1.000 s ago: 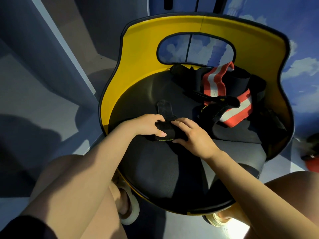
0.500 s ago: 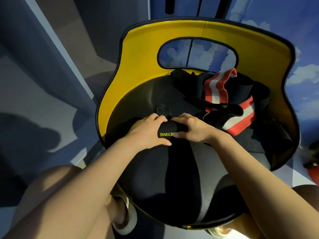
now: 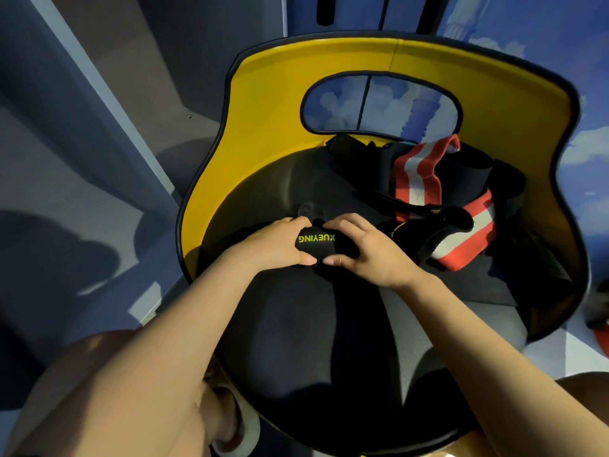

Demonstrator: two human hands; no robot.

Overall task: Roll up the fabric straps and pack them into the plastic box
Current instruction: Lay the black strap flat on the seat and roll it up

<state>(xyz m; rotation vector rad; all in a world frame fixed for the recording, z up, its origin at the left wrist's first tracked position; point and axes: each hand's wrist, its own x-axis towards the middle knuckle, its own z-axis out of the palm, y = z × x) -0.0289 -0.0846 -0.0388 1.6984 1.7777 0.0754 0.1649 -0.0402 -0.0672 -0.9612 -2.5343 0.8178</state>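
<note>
A black fabric strap [image 3: 317, 243] with yellow-green lettering lies rolled into a thick bundle on the black chair seat [image 3: 313, 331]. My left hand [image 3: 275, 245] grips its left end, fingers curled over the top. My right hand [image 3: 364, 247] grips its right end the same way. A short loose tail of the strap [image 3: 308, 209] sticks out just beyond my fingers. Behind my right hand lies a pile of black straps with a red and white striped strap [image 3: 415, 179] on it. No plastic box is in view.
The chair has a yellow curved backrest [image 3: 263, 103] with an oval opening. My bare knees and a light shoe [image 3: 237, 423] sit below the seat's front edge. A red object [image 3: 601, 338] shows at the right edge on the floor.
Both hands have moved away from me along the seat, rolling the strap. The roll is thicker, its lettering now faces up, and the loose tail is much shorter.
</note>
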